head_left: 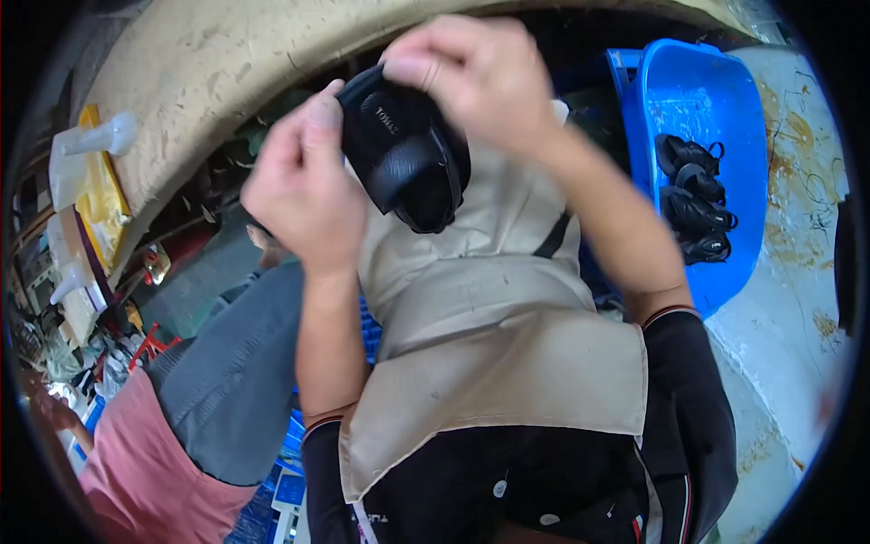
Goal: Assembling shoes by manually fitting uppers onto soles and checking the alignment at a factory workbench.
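Observation:
A black sandal (pixel 403 168) is held up over my lap, its printed insole and a broad strap facing me. My left hand (pixel 304 186) pinches its upper left edge between thumb and fingers. At the sandal's top rim my right hand (pixel 485 82) is closed in a pinch, slightly blurred, with the fingertips on the edge. A beige apron (pixel 507 363) spreads below the sandal across my lap.
On the right stands a blue plastic tub (pixel 671 77) with several black sandals (pixel 696 195) in it. A worn tan worktable (pixel 217 82) curves along the far side, holding a yellow container (pixel 104 204). Another person (pixel 168 435) sits close on the left.

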A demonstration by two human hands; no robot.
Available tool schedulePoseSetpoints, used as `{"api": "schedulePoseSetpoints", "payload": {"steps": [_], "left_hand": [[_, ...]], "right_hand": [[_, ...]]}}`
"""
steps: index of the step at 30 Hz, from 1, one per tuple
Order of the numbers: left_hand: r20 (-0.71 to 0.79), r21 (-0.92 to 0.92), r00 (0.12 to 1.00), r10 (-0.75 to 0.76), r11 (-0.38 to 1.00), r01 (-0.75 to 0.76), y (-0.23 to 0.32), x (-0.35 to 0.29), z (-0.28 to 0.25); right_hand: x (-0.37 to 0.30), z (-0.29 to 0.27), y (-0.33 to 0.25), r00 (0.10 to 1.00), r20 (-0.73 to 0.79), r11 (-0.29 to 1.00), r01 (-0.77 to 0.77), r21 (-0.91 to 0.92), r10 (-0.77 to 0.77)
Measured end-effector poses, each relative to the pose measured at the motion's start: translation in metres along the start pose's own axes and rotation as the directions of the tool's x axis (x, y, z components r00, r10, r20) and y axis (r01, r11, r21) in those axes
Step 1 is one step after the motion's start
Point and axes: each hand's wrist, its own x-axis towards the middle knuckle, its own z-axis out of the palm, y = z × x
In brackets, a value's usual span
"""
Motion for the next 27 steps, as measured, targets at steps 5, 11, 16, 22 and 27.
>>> {"api": "schedulePoseSetpoints", "payload": {"steps": [5,11,16,22,27], "left_hand": [[0.388,-0.463,0.89,-0.241,0.784,0.414,0.0,0.014,-0.007],[0.622,-0.495,0.748,-0.231,0.624,0.604,-0.022,0.033,0.003],[0.715,-0.48,0.648,-0.262,0.489,0.728,-0.047,0.031,0.008],[0.66,-0.413,0.644,-0.387,0.529,0.741,-0.031,0.035,0.014],[0.485,-0.439,0.814,-0.319,0.716,0.542,-0.028,0.027,0.022]], "right_hand": [[0.022,-0.038,-0.003,0.657,0.61,0.468,-0.75,0.468,0.444],[0.005,-0.012,0.016,0.72,0.357,0.552,-0.689,0.469,0.595],[-0.007,-0.002,0.025,0.838,0.175,0.768,-0.545,0.337,0.517],[0.003,0.0,0.024,0.884,0.11,0.878,-0.465,0.117,0.454],[0.019,0.005,0.016,0.915,0.078,0.918,-0.394,-0.05,0.397]]}}
